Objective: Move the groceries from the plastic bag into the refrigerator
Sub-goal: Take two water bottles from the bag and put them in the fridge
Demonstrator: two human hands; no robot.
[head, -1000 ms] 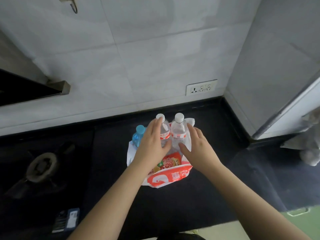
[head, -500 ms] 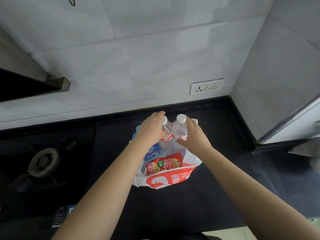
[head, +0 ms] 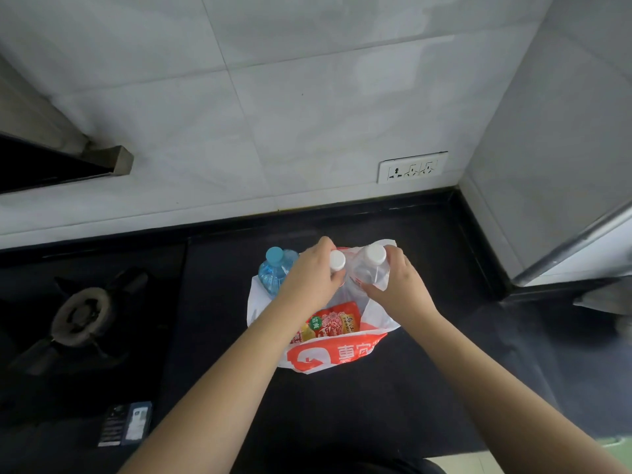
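A white and red plastic bag (head: 328,355) stands open on the black counter. Two clear water bottles with white caps rise out of it. My left hand (head: 313,277) grips the left clear bottle (head: 337,261) around its neck. My right hand (head: 398,285) grips the right clear bottle (head: 371,266) just below its cap. A blue bottle with a light blue cap (head: 275,271) stands in the bag to the left of my left hand. A red snack packet (head: 337,321) lies in the bag's front part. The refrigerator's grey side (head: 561,159) rises at the right.
A gas burner (head: 82,316) sits on the hob at the left, with a range hood edge (head: 116,162) above it. A wall socket (head: 412,166) is on the tiled wall behind the bag. A small dark card (head: 124,424) lies near the counter's front left.
Both hands went from flat against the two clear bottles to curling around their necks. The blue bottle, hidden half a second ago, shows again beside my left hand.
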